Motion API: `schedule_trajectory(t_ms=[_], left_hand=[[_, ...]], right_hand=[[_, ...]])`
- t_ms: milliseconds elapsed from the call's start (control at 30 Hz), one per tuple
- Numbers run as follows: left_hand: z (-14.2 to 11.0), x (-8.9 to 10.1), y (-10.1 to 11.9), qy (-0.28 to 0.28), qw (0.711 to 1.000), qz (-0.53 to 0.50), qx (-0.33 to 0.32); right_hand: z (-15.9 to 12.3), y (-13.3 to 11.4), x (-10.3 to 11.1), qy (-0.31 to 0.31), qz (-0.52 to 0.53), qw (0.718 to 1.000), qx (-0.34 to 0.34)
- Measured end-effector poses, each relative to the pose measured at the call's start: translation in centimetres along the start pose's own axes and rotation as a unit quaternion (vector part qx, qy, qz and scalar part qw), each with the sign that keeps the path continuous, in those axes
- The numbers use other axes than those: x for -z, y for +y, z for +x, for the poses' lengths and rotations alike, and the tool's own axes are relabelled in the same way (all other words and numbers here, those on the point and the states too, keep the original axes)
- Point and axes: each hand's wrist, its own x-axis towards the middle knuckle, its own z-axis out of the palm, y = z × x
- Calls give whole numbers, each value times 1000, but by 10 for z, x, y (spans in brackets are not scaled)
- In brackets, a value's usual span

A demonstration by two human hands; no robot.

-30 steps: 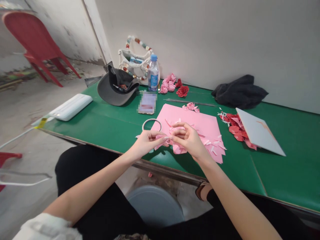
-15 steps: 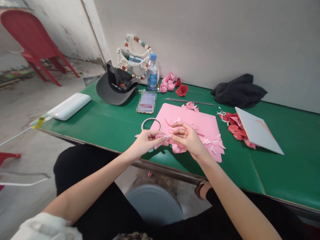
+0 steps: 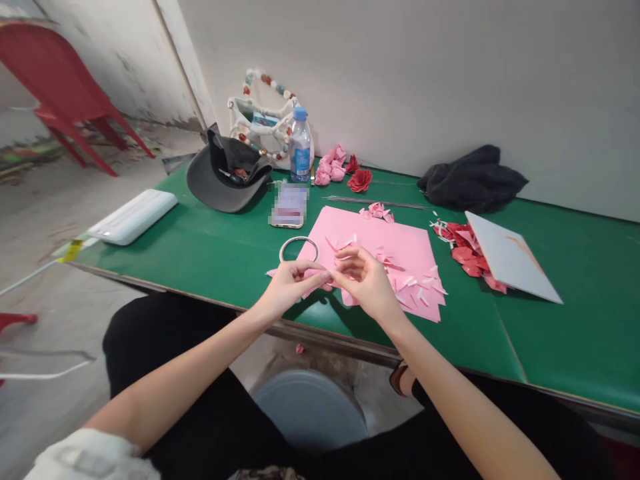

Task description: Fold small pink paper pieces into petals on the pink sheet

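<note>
Pink paper piece (image 3: 314, 279) pinched between thumbs and fingers of nearly closed left hand (image 3: 289, 288) and right hand (image 3: 367, 283) | held over near edge of green table (image 3: 565, 260), beside pink sheets (image 3: 400, 239)

The pink paper piece (image 3: 310, 273) (small, mostly hidden) is pinched over the green tabletop (image 3: 235, 263).

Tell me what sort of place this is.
Probably an improvised craft spot in a rough room: pink paper and a red paper flower on a green tabletop, with a stained wall beyond.
</note>
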Motion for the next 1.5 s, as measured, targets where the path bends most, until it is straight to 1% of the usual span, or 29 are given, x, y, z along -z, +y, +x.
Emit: schedule_trajectory(t_ms=[133, 267, 367, 433, 500, 600, 633, 767, 800, 833, 867, 933, 967, 1000, 1100, 1133, 1167, 1233, 1333, 1433, 1500], left_hand=[[-3, -2, 4, 10, 999, 23, -29], [-3, -5, 9, 10, 998, 45, -42], [0, -7, 9, 5, 998, 40, -54], [3, -8, 9, -9, 998, 38, -55], [5, -10, 9, -18, 998, 44, -52], [6, -12, 11, -11, 997, 49, -56], [6, -11, 13, -11, 997, 54, -60], [5, -9, 18, -32, 994, 82, -70], [4, -8, 18, -33, 994, 81, -69], [4, -8, 18, -32, 995, 74, -63], [3, -7, 18, -27, 996, 64, -55], [4, -7, 16, -5, 999, 19, -39], [5, -7, 15, 9, 999, -18, -33], [6, -7, 13, 23, 997, -63, -28], [10, -4, 11, 50, 977, -207, -16], [11, -3, 11, 51, 969, -243, -9], [11, -2, 11, 49, 961, -274, -2], [12, 0, 12, 42, 943, -329, 13], [11, 2, 14, 38, 913, -404, 40], [9, 5, 18, 40, 887, -457, 56], [7, 7, 21, 35, 877, -475, 56]], right_hand=[[-2, -3, 2, 0, -49, 998, 27], [-6, -7, 6, -16, -144, 985, 93], [-5, -4, 10, 18, -184, 977, 111], [-2, -2, 15, 25, -170, 980, 104], [0, 0, 19, 19, -150, 982, 109], [3, 0, 24, 14, -135, 983, 124], [3, 0, 25, 4, -127, 985, 119], [6, 2, 29, -86, -78, 991, 67], [7, 3, 30, -91, -75, 991, 64], [7, 3, 31, -77, -78, 992, 68], [8, 3, 32, -47, -84, 992, 77], [7, 3, 32, 12, -97, 990, 103], [6, 3, 31, 18, -103, 988, 117], [5, 4, 30, 1, -110, 985, 131], [0, 8, 17, -106, -142, 971, 159], [-1, 11, 10, -129, -155, 966, 162], [-2, 13, 4, -139, -165, 963, 161], [-1, 17, -10, -130, -170, 965, 155], [4, 17, -28, -106, -150, 972, 148], [11, 11, -39, -103, -144, 973, 151], [15, 7, -42, -100, -156, 971, 150]])
